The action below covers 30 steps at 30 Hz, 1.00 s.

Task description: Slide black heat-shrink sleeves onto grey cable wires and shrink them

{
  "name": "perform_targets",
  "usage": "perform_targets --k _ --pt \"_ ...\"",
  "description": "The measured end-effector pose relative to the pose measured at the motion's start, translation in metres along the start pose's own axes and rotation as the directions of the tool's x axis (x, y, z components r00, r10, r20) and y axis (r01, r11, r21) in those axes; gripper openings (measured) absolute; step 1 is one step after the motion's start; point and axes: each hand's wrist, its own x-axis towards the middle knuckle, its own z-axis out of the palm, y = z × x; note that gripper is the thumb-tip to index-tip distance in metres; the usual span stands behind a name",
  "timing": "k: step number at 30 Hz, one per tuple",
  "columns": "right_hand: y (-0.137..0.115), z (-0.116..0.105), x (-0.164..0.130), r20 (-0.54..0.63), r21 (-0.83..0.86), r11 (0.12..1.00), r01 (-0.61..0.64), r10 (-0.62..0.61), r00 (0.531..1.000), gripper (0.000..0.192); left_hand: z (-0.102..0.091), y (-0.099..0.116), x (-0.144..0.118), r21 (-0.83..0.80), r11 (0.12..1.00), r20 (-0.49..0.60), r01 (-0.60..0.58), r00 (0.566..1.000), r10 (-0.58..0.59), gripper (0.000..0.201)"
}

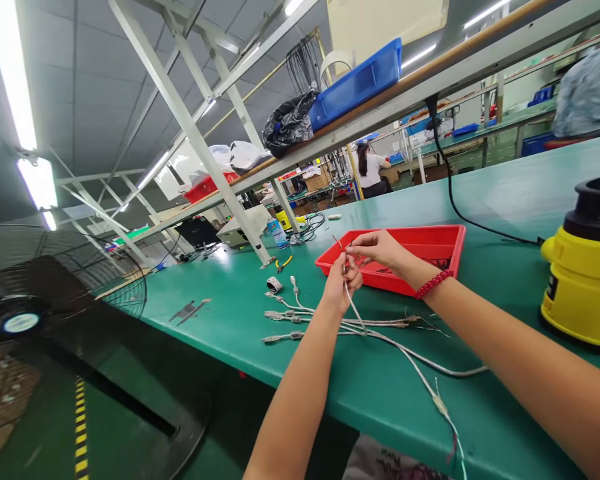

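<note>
My left hand (341,281) is closed on a white cable (353,303), which hangs from below its fingers towards the bench. Thin wire ends, one of them reddish, stick up above the fingers. Pinched fingers of my right hand (377,250) meet the left hand at those wire ends; a dark thin piece shows at the fingertips. Both hands are over the near left edge of a red tray (455,257), which has small dark pieces inside. Under my forearms lie several white cables (325,325) with plugs at the left and bare wires at the right.
A yellow and black machine (580,287) stands at the right, its black cord crossing the green bench (220,333). Yellow-handled pliers (283,264), a tape roll (275,285) and a blue can (277,233) sit further left. A fan (23,323) stands beyond the bench edge. Another person (370,167) sits far off.
</note>
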Motion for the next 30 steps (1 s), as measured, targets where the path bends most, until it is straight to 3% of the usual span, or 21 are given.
perform_targets --k 4,9,13,17,30 --pt "-0.001 0.004 0.001 -0.145 0.135 0.991 0.015 0.004 0.989 0.015 0.003 0.006 -0.004 -0.067 0.997 0.03 -0.044 0.998 0.046 0.028" --pt "-0.003 0.006 0.002 -0.339 0.26 0.966 -0.008 0.099 0.936 0.012 0.002 0.012 -0.006 -0.092 0.994 0.045 -0.052 0.997 0.057 0.025" --pt "-0.003 0.01 0.001 -0.289 0.337 0.94 -0.058 0.162 0.943 0.012 0.003 0.012 -0.006 -0.089 0.995 0.034 -0.041 0.998 0.044 0.025" --pt "-0.001 0.016 -0.001 -0.241 0.386 0.922 -0.023 0.125 0.962 0.006 0.004 0.01 -0.005 -0.101 0.994 0.02 -0.044 0.999 0.046 0.028" --pt "-0.007 0.02 -0.004 -0.233 0.44 0.897 -0.04 0.158 0.96 0.004 0.005 0.009 -0.007 -0.093 0.995 0.028 -0.03 0.999 0.033 0.028"
